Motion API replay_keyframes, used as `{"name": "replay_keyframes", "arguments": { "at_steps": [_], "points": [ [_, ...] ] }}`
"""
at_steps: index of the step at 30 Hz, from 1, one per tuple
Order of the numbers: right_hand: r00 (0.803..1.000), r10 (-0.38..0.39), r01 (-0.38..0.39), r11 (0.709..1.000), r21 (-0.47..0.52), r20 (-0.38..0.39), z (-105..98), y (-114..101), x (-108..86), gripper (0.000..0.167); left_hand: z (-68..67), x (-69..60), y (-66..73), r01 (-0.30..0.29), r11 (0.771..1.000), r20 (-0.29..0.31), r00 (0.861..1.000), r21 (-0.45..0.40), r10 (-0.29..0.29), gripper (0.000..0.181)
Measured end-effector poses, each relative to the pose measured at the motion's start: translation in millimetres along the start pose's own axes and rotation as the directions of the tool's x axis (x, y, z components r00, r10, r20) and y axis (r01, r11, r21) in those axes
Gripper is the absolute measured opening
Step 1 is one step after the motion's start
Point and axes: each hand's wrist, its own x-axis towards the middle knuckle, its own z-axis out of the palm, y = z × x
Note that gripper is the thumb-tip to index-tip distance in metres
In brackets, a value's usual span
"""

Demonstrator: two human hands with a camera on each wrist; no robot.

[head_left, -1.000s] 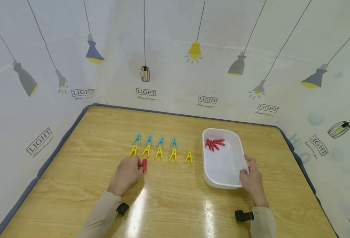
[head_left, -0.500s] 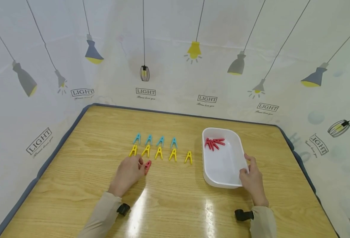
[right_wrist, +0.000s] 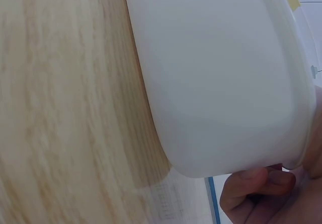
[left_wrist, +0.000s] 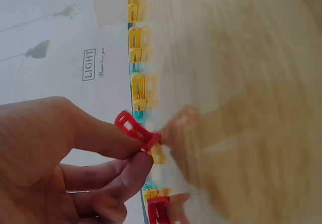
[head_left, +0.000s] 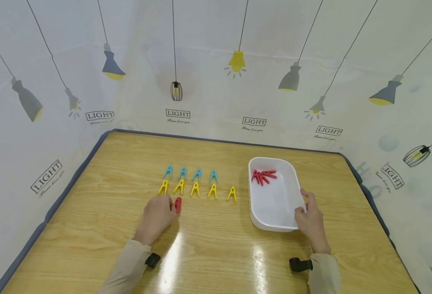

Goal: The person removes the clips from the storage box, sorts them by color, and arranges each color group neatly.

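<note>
My left hand (head_left: 158,214) pinches a red clothespin (left_wrist: 135,130) between thumb and fingers, just above or at the tabletop. A second red clothespin (left_wrist: 158,210) stands on the table beyond the fingers in the left wrist view; the hand hides it in the head view. Behind lies a row of several yellow clothespins (head_left: 195,189), and behind those a row of several blue clothespins (head_left: 198,174). On the right, my right hand (head_left: 310,220) grips the rim of a white plastic tub (head_left: 275,208). Several red clothespins (head_left: 261,177) lie at its far left inside.
A wooden table (head_left: 208,249) lies under everything, edged by a dark blue border (head_left: 219,141). Pale sheeting (head_left: 208,32) printed with hanging lamps rises behind and along both sides.
The red clothespin in my left hand tilts to the right half a second ago, then stands more upright now. My right hand and the tub stay in place.
</note>
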Motion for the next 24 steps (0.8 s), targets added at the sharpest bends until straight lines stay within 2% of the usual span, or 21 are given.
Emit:
{"name": "replay_keyframes", "arguments": {
  "at_steps": [5, 14, 24],
  "points": [
    [1.0, 0.002, -0.002, 1.0, -0.005, -0.007, -0.9, -0.5, -0.4, 0.06, -0.4, -2.7, 0.3, -0.027, 0.999, -0.016, 0.999, 0.031, 0.028, 0.033],
    [1.0, 0.022, -0.022, 1.0, -0.004, 0.008, -0.9, -1.3, 0.6, 0.06, 0.7, 0.8, 7.0, -0.042, 0.999, -0.063, 0.997, 0.011, 0.043, 0.008],
    [0.999, 0.035, -0.035, 0.999, 0.005, 0.02, -0.1, -2.0, -1.8, 0.06, 9.8, 4.4, 6.3, -0.075, 0.997, -0.102, 0.992, 0.033, 0.078, 0.019]
  ]
}}
